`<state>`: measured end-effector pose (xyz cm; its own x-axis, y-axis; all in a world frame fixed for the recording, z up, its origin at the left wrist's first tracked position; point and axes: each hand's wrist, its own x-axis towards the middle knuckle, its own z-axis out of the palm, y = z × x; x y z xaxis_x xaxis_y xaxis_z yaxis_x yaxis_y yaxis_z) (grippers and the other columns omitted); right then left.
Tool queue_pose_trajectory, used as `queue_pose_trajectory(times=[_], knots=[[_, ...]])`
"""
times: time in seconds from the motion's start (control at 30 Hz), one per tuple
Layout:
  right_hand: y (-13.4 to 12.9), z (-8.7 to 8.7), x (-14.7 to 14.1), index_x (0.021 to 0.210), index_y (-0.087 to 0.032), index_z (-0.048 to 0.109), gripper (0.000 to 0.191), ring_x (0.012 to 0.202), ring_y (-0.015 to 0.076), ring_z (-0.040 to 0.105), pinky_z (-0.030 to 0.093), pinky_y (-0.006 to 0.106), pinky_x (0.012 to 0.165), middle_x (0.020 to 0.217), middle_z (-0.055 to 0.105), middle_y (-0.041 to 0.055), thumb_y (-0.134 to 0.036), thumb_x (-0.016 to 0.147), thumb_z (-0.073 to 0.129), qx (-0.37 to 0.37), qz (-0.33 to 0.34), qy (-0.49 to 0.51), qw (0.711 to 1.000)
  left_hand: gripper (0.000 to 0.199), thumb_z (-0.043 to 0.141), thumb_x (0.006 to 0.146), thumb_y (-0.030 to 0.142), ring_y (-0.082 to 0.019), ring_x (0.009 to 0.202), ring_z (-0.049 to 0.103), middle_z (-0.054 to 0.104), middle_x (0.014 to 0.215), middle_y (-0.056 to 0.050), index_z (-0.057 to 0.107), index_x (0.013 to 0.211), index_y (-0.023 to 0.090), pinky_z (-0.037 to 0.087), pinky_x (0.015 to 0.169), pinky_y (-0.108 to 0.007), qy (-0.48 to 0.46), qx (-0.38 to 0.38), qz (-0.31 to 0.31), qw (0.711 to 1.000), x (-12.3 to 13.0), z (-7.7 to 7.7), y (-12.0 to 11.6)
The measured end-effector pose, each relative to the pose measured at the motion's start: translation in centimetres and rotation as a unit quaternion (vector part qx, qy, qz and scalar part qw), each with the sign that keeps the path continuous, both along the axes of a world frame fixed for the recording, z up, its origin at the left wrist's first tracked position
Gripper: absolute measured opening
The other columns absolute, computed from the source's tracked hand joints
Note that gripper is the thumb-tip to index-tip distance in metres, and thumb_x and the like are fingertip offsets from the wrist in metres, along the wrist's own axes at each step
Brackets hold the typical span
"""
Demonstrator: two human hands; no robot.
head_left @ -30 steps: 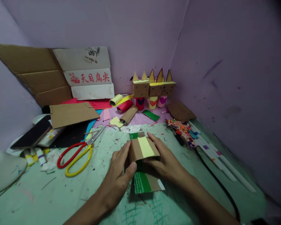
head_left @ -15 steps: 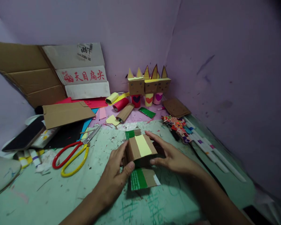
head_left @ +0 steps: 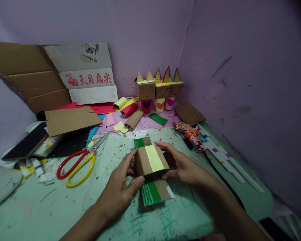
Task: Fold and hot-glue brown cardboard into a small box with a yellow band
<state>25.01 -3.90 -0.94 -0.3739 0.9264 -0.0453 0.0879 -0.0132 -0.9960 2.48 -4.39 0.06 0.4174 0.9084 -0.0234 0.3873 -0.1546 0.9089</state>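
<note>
A small cardboard box (head_left: 142, 161) with a pale yellow strip (head_left: 154, 158) across its top lies between my hands. Its front flap, with green tape and bare brown card, juts toward me, and another green-taped flap (head_left: 142, 142) sticks out at the back. My left hand (head_left: 122, 179) holds the box by its left side, thumb at the front edge and fingers along the wall. On the right side, my right hand (head_left: 182, 164) curves around the box, with thumb near the lower front corner and index finger at the back corner. Some fingertips are hidden behind the card.
Red-and-yellow scissors (head_left: 84, 164) lie left of my hands. Cardboard figures with pointed ears (head_left: 162, 89) stand at the back. Behind the box are paper tubes (head_left: 129, 110) and scraps. On the right lie white markers (head_left: 230, 162) and a flowered cloth item (head_left: 192, 135) with a black cord.
The box has tilted slightly and its front flap has shifted a little right and toward me. Both hands keep nearly the same grip.
</note>
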Motion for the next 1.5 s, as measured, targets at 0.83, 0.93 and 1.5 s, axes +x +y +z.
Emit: queue_pose_trajectory(times=[0.83,0.93,1.5], knots=[[-1.5,-1.4,0.6,0.147,-0.028,0.005,0.099,0.140,0.0269,0.016,0.018,0.046,0.113,0.153,0.017,0.0078,-0.004,0.069,0.061,0.179,0.019,-0.122,0.976,0.066,0.054,0.079,0.038,-0.029,0.097,0.060,0.051,0.125,-0.018,0.032,0.137,0.014,0.049,0.085,-0.050,-0.001,0.014,-0.001,1.000,0.2,-0.2,0.2],[-1.7,-1.5,0.5,0.147,-0.029,0.002,0.101,0.140,0.0267,0.014,0.017,0.047,0.113,0.152,0.018,0.0077,-0.003,0.069,0.061,0.200,0.012,-0.140,0.970,0.064,0.054,0.080,0.037,-0.029,0.099,0.059,0.052,0.123,-0.018,0.033,0.136,0.014,0.049,0.086,-0.050,0.002,0.029,0.001,1.000,0.2,-0.1,0.1],[-1.8,-0.9,0.0,0.146,-0.033,0.010,0.096,0.139,0.0276,0.019,0.017,0.052,0.112,0.153,0.019,0.0036,-0.006,0.069,0.062,0.235,0.004,-0.141,0.962,0.069,0.054,0.079,0.032,-0.030,0.102,0.060,0.051,0.131,-0.019,0.030,0.140,0.012,0.048,0.089,-0.052,0.007,0.019,-0.024,1.000,-0.3,0.3,0.1]])
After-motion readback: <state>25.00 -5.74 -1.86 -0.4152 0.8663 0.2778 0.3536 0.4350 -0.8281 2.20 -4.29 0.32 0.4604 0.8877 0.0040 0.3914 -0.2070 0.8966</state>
